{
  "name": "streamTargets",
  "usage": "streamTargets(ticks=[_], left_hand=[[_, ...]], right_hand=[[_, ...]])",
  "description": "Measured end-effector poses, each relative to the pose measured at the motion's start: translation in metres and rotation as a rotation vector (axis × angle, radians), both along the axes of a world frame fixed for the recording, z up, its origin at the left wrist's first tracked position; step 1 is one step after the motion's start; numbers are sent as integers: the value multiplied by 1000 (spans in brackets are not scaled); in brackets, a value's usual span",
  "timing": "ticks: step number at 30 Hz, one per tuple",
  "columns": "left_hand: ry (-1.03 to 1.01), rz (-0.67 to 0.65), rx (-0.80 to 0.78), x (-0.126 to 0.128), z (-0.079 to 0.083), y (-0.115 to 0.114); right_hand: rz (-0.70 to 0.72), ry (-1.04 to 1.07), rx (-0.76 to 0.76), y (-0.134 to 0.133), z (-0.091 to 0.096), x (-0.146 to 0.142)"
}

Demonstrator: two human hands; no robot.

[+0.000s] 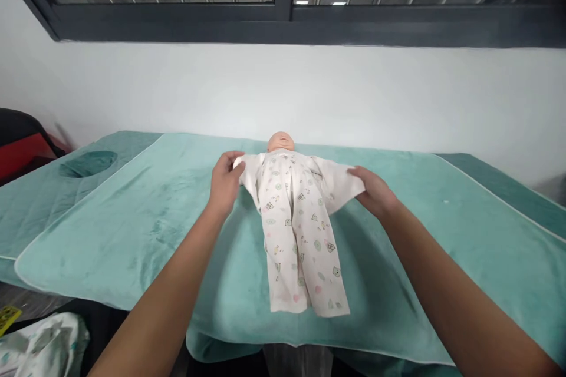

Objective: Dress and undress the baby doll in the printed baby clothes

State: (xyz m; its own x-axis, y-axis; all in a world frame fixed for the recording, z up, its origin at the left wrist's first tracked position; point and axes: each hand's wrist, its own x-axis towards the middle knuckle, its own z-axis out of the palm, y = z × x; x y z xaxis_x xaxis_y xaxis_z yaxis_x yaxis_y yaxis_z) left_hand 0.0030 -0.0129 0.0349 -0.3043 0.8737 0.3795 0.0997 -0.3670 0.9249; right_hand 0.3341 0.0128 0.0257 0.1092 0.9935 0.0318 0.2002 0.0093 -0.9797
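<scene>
A baby doll lies on its back on the green-covered bed, its head toward the wall. It wears a white baby romper printed with small animals and dots, which hides its body and limbs. The legs of the romper lie flat toward me. My left hand pinches the end of the sleeve on the left. On the other side my right hand grips the wider sleeve end, with the thumb on top. Both sleeves are stretched out sideways.
A teal bed cover spreads under the doll, with a face hole in the bed at the left. A red and black chair or bag stands far left. Folded printed cloth lies at the lower left. Behind is a white wall below a window.
</scene>
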Motion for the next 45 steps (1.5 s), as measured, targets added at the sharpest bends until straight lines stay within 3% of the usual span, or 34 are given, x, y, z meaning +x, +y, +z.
streamTargets(ticks=[3,5,8,11,13,16,20,25,28,31,33,34,35,37,39,42,45], left_hand=[[89,-139,83,36,31,-3],[249,-255,64,55,36,-11],[443,-493,-33,65,21,-28],[342,-570,-177,53,2,-38],[128,-441,-205,41,-4,-34],[-101,-211,-193,28,-5,-15],[-176,-97,-355,28,-10,22],[-129,-75,-476,42,-10,57],[-115,-136,-418,50,7,61],[24,-396,-321,53,27,61],[91,-618,-298,50,31,66],[79,-643,-288,47,30,72],[46,-587,-276,44,26,79],[-13,-322,-261,38,15,97],[32,-154,-315,35,4,112],[204,-132,-428,38,-1,125],[206,-56,-407,47,2,126]], right_hand=[[138,211,119,-3,27,-35],[286,108,152,-15,38,-57],[548,-248,182,-43,39,-75],[669,-342,189,-64,31,-70],[569,-273,180,-63,25,-63],[293,-219,173,-42,21,-62],[59,-469,160,6,22,-84],[144,-944,30,61,35,-118],[233,-949,-57,89,44,-122],[279,-857,-23,107,44,-119],[256,-780,31,113,36,-117],[230,-734,59,115,30,-116],[199,-680,86,117,24,-116],[148,-562,131,118,12,-116],[123,-448,145,120,4,-116],[104,-352,118,119,1,-117],[92,-262,112,116,3,-119]])
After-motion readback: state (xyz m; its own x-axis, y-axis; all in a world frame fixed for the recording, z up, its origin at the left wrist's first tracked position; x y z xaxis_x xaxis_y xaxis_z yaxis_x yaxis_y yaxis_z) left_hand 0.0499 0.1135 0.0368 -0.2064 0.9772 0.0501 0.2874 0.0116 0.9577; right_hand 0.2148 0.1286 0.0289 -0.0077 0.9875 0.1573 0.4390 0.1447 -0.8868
